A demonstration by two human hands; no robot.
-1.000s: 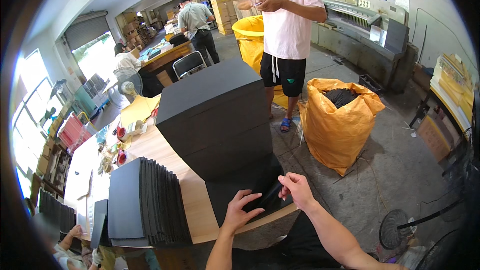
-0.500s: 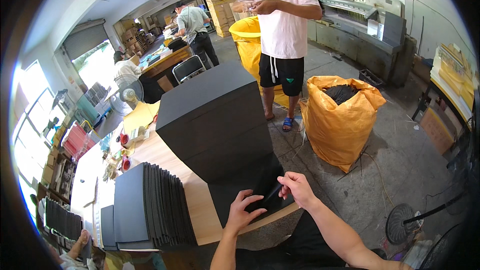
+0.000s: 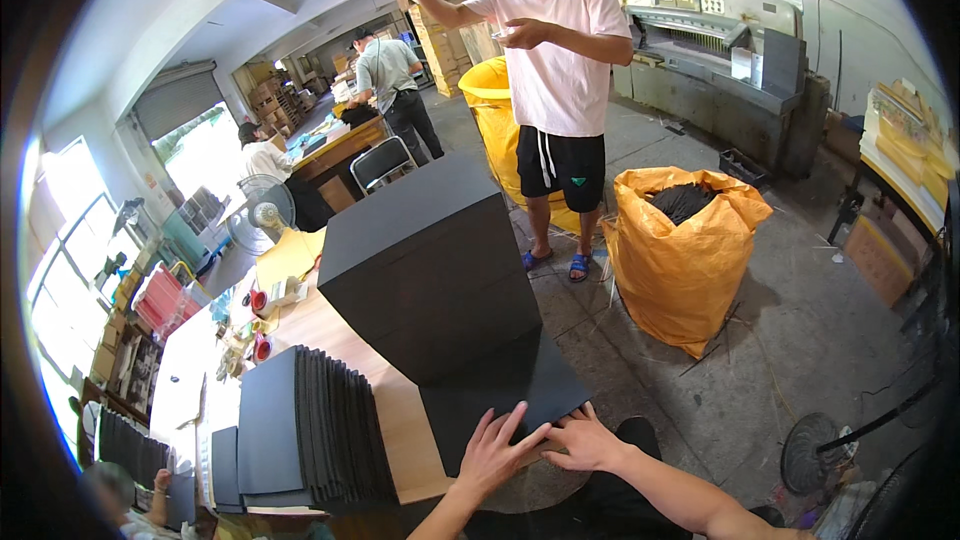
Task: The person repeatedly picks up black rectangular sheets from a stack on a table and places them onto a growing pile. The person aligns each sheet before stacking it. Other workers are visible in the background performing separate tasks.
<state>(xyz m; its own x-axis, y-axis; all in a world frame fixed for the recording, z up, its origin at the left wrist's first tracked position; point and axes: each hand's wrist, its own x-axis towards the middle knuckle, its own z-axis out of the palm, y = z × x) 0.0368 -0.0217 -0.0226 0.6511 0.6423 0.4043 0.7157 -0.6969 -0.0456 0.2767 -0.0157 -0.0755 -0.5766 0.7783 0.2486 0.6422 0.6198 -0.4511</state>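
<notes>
A black sheet [image 3: 510,380] lies flat at the table's front right edge, in front of a tall block of stacked black sheets [image 3: 430,280]. My left hand [image 3: 495,455] rests on its near part, fingers spread. Over the sheet's near right edge lies my right hand [image 3: 590,442], its thumb pointing toward the left hand and its fingertips along the edge. Both hands touch the sheet, close together. Left of them stands a row of black padded boards [image 3: 310,425] packed side by side, with a smaller dark board [image 3: 226,465] beside it.
Tape rolls [image 3: 260,300] and yellow paper [image 3: 290,258] lie on the wooden table [image 3: 405,450]. An orange sack [image 3: 690,270] of black strips stands right. A person in a pink shirt [image 3: 565,50] stands beyond the block. Another person's hand [image 3: 162,480] is at lower left.
My right hand has lowered the sheet's lifted corner, and the sheet now lies flat. My left hand has shifted slightly right and spread its fingers. The standing person has raised one arm sideways.
</notes>
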